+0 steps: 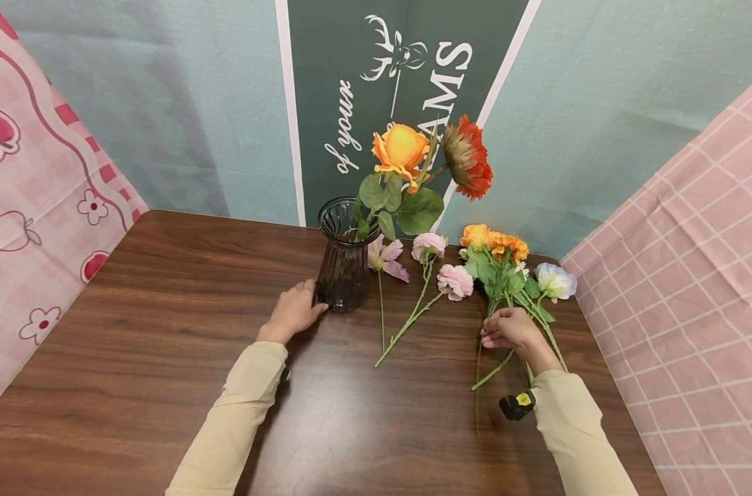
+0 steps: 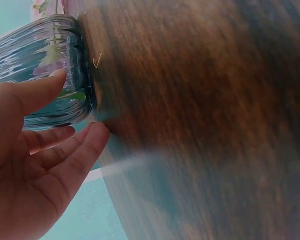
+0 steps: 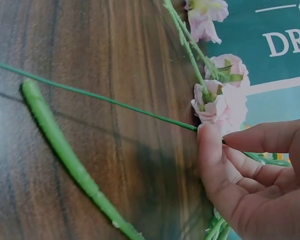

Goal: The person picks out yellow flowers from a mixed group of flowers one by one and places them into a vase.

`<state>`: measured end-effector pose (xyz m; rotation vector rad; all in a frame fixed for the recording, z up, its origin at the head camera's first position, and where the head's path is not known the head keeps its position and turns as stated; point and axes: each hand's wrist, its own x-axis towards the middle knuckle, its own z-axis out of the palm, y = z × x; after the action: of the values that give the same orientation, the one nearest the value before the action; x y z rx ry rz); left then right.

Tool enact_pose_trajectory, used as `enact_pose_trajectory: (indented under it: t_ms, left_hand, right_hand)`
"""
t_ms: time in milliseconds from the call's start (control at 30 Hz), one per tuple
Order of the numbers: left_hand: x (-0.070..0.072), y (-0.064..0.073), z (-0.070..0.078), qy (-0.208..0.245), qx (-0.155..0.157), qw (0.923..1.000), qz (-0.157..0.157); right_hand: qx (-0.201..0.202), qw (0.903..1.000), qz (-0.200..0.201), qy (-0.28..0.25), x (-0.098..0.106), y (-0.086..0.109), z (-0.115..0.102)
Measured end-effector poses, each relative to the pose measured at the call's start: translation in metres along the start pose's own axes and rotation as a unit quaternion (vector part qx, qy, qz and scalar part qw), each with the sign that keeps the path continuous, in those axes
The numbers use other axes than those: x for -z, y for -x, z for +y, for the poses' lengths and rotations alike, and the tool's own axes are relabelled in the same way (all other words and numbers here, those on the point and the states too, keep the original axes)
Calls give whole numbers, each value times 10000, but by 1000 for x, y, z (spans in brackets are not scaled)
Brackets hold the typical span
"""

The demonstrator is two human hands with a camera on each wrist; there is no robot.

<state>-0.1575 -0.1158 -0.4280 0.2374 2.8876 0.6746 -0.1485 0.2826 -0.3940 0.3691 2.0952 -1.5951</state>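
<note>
A dark ribbed glass vase (image 1: 343, 279) stands at the table's back, holding an orange rose (image 1: 403, 147) and a red-orange flower (image 1: 471, 162). My left hand (image 1: 295, 310) is beside its base, thumb and loosely bent fingers on either side of the glass (image 2: 50, 112). At the right, my right hand (image 1: 513, 329) pinches a thin green flower stem (image 3: 105, 99) between thumb and index finger. The stem's lower end slants over the table toward me. Its blossom is hard to single out among the orange flowers (image 1: 496, 242) beyond the hand.
Between vase and right hand lie a lilac flower (image 1: 386, 258) and a branched stem with pink blooms (image 1: 455, 282). A bluish-white flower (image 1: 555, 282) lies at the far right. Behind the table hangs a printed cloth (image 1: 227, 103); a pink grid cloth (image 1: 692, 296) borders the right side.
</note>
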Motion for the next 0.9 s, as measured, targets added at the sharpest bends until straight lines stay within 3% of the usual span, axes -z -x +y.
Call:
enact_pose_trajectory:
  t_ms: [900]
  left_hand:
    - [1,1,1,31,45,10000,-79]
  right_hand:
    - [174,9981,-222,-543,-8,7,-26]
